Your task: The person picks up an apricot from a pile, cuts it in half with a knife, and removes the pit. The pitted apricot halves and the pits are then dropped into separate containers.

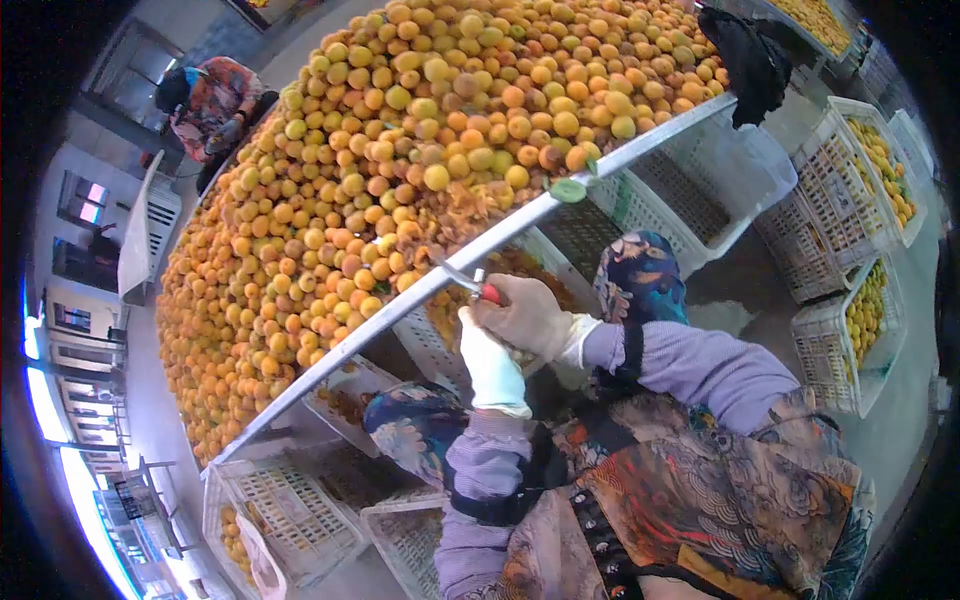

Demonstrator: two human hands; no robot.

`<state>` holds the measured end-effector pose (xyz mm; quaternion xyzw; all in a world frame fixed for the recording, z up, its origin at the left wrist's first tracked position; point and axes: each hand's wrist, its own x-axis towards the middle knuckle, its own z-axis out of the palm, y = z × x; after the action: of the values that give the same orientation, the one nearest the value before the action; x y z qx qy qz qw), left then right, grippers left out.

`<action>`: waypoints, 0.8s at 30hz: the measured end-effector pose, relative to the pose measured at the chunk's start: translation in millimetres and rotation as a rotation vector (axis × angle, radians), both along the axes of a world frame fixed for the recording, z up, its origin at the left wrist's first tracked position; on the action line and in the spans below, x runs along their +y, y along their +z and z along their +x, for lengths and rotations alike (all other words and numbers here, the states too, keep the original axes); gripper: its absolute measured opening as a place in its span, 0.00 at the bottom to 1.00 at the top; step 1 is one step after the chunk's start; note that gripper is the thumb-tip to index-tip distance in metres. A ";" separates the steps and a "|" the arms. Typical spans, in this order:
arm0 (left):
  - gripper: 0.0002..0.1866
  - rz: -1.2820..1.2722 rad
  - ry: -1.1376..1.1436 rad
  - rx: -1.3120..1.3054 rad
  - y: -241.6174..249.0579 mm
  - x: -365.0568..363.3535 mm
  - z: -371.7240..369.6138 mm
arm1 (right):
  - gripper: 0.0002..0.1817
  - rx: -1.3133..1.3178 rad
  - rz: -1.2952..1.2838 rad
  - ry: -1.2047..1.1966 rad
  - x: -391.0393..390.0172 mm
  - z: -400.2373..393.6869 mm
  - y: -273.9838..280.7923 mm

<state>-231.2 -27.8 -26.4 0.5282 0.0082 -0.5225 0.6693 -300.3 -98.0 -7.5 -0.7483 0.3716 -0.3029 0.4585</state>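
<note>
My right hand (528, 316), in a tan glove, is closed on a red-handled tool (490, 292) whose curved metal end points toward the fruit heap. Pressed close beside it is my left hand (490, 362) in a whitish glove; its fingers are bent and partly hidden, so what they hold cannot be made out. Both hands are over the metal table edge (420, 288). Beyond the edge lies a large heap of apricots (340, 190), with torn, darker fruit pieces (465, 205) nearest my hands.
White crates (290, 510) stand below the table edge, one with fruit pieces between my knees. Stacked crates of fruit (840, 190) are at right. A black bag (750, 65) hangs at the table's corner, and green leaves (568, 190) lie on the edge. Another person (212, 105) sits across the heap.
</note>
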 end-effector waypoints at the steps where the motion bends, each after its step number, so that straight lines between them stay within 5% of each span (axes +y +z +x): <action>1: 0.23 0.031 -0.068 0.141 4.8 5.2 -1.3 | 0.14 0.000 -0.087 0.038 -1.1 -2.9 -0.6; 3: 0.23 0.106 -0.023 0.218 13.6 6.4 -10.7 | 0.13 -0.012 -0.119 0.065 -3.7 -9.5 -1.2; 7: 0.23 -0.056 -0.047 0.426 5.6 11.7 -1.8 | 0.09 -0.288 0.253 0.158 -12.3 -2.7 -13.1; 9: 0.24 -0.432 -0.246 0.573 -1.9 13.7 6.8 | 0.08 -0.619 0.862 0.082 -20.4 -1.8 -9.6; 10: 0.25 -0.346 -0.205 0.431 4.8 15.7 3.8 | 0.08 -0.628 0.920 0.088 -19.6 -6.0 -5.1; 17: 0.24 -0.252 -0.092 0.220 3.5 19.4 9.5 | 0.13 -0.552 1.125 0.016 -10.6 -20.2 -4.0; 19: 0.29 -0.202 -0.112 -0.089 -4.2 19.7 17.4 | 0.16 -0.511 1.138 0.008 -11.4 -19.5 -3.2; 24: 0.27 -0.291 -0.053 0.076 -11.7 24.9 40.9 | 0.18 -0.482 1.203 0.103 -10.0 -22.4 -3.2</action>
<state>-190.3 -2.9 -38.1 0.4054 -0.0559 -0.5552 0.7240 -322.7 -108.0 -10.7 -0.2890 0.3266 -0.1789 0.8819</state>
